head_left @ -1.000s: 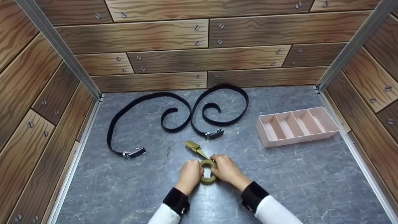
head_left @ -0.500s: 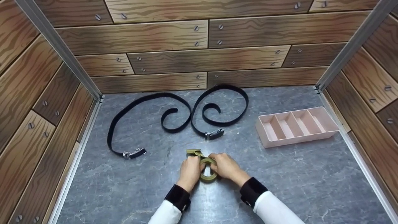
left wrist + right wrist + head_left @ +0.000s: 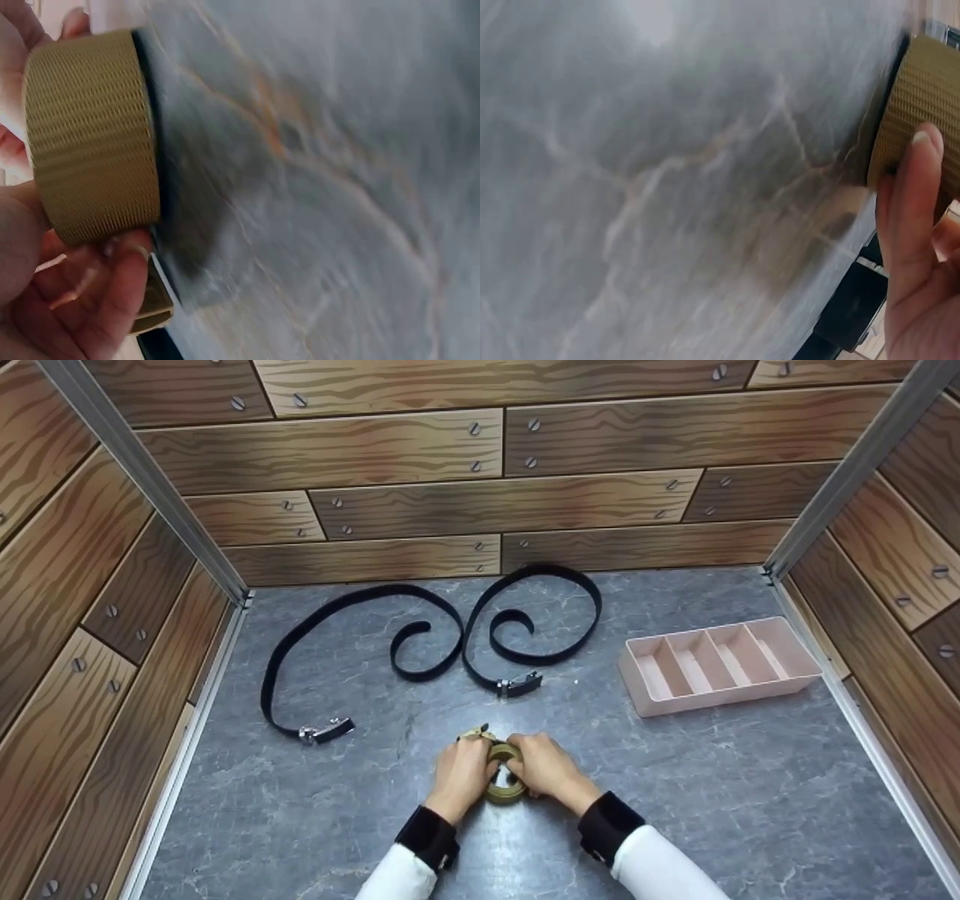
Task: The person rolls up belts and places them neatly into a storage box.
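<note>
An olive-tan woven belt (image 3: 505, 795), wound into a round coil, is held between both hands close over the grey surface. My left hand (image 3: 461, 772) grips the coil's left side, and in the left wrist view its fingers (image 3: 124, 281) curl below the ribbed webbing (image 3: 94, 142). On the opposite side, my right hand (image 3: 549, 766) pinches the coil, thumb toward its hollow; a fingertip presses the webbing (image 3: 922, 86) in the right wrist view. The belt's metal buckle (image 3: 478, 731) juts out beyond the left knuckles, partly hidden by that hand.
Two black belts with silver buckles lie loosely curled farther back: the left belt (image 3: 390, 588) and the right belt (image 3: 551, 570). A pink divided tray (image 3: 645, 701) stands at the right. Wood-patterned walls (image 3: 420, 502) enclose the marbled grey surface (image 3: 300, 810) on three sides.
The olive belt's buckle end, first stretched out beyond the coil, has been drawn in and turned toward the left hand. Both hands stay around the coil; the black belts and tray have not moved.
</note>
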